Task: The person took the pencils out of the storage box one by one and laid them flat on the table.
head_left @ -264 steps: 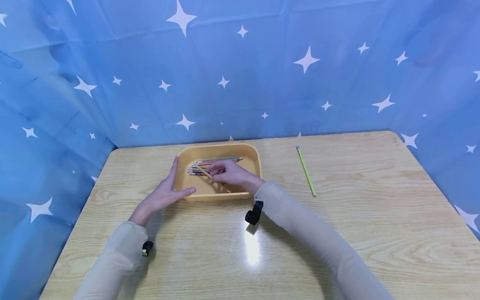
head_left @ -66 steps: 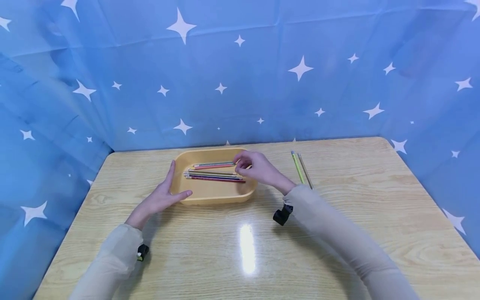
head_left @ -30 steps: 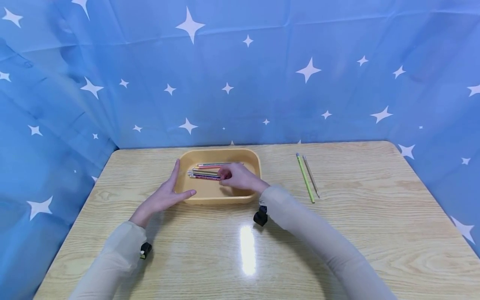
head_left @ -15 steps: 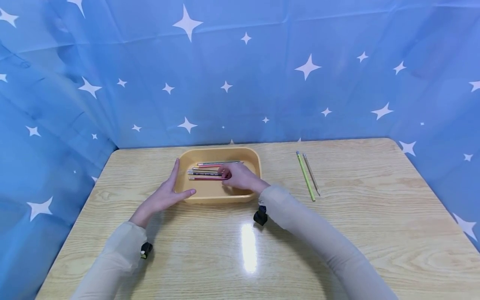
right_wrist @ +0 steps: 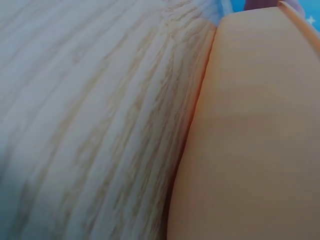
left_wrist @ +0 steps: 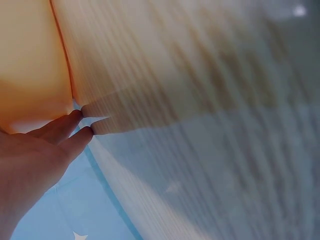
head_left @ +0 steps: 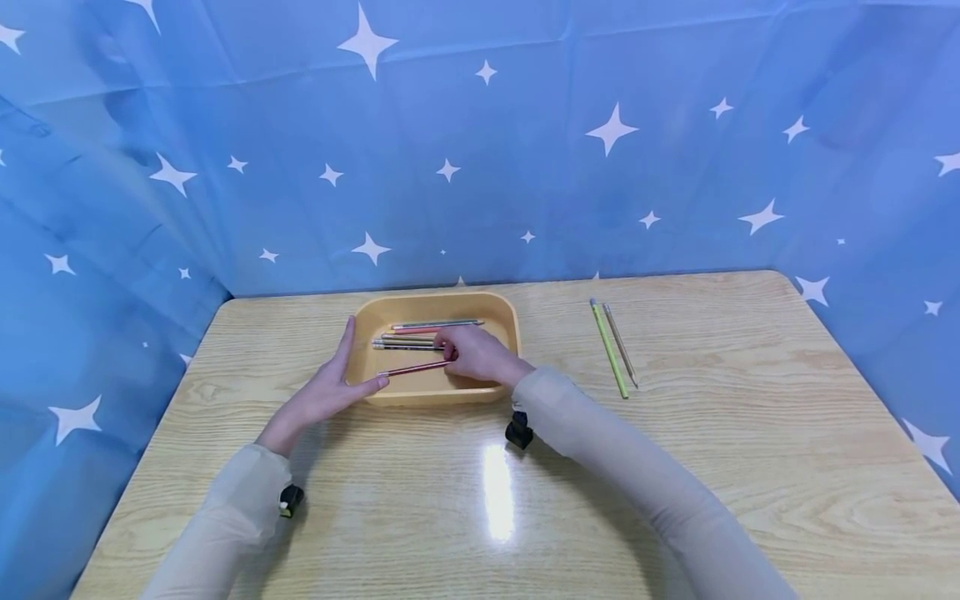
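A tan plastic tray (head_left: pixel 435 398) sits at the back left of the table, with several pencils (head_left: pixel 431 325) lying in it. My right hand (head_left: pixel 480 354) reaches inside and pinches a dark red pencil (head_left: pixel 412 369) near its right end. That pencil slants toward the tray's front left, apart from the others; its left end is close to my left thumb. With fingers and thumb spread, my left hand (head_left: pixel 322 396) rests against the tray's left end. The left wrist view shows its fingers beside the tray wall (left_wrist: pixel 35 65). The right wrist view has only the tray's outer side (right_wrist: pixel 250 125), not the right hand's fingers.
Right of the tray, a lime green pencil (head_left: pixel 609 348) and a brownish gold pencil (head_left: pixel 621 346) lie side by side on the wooden table (head_left: pixel 750 417). A blue curtain with white stars (head_left: pixel 525 150) hangs behind the table and at its sides.
The gold pencil, earlier held over the tray, now lies beside the green one. My right hand has returned to the tray and pulled the red pencil from the group toward the front. My left hand stays.
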`<state>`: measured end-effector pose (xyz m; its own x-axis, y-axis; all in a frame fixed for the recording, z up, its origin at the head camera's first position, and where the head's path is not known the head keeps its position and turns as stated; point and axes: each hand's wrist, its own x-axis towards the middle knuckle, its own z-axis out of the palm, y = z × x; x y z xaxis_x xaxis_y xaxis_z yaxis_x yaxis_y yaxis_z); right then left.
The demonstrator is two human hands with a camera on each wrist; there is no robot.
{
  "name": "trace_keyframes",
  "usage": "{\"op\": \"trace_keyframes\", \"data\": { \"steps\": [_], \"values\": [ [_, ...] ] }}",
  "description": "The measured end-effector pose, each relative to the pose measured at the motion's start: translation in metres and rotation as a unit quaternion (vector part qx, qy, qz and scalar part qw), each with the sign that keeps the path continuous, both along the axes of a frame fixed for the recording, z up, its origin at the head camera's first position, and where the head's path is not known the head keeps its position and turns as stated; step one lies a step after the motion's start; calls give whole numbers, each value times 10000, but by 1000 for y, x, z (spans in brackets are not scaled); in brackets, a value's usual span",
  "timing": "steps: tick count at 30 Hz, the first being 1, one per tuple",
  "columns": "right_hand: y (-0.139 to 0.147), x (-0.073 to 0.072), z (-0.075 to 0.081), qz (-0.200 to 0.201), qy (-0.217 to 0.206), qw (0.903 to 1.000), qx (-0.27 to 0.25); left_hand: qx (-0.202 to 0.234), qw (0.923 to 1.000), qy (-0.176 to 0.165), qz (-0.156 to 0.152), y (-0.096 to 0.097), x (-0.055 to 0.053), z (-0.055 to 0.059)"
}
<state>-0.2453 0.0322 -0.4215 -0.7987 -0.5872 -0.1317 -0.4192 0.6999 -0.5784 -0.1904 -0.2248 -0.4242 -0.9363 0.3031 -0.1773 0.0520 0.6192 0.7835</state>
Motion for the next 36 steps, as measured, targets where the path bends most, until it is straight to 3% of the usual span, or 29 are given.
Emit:
{"op": "trace_keyframes", "data": {
  "steps": [7, 16, 28, 36],
  "values": [
    [0, 1, 1, 70, 81, 9999, 7, 106, 9999, -61, 14, 1, 1, 1],
    [4, 0, 0, 196, -492, 9958, -753, 75, 9999, -93, 58, 1, 1, 1],
    [7, 1, 0, 235, -2067, 9664, -1512, 51, 10000, 5, 8, 1, 1, 1],
    [8, -1, 2, 76, -2501, 9505, -1845, 36, 10000, 45, -6, 1, 1, 0]
  ]
}}
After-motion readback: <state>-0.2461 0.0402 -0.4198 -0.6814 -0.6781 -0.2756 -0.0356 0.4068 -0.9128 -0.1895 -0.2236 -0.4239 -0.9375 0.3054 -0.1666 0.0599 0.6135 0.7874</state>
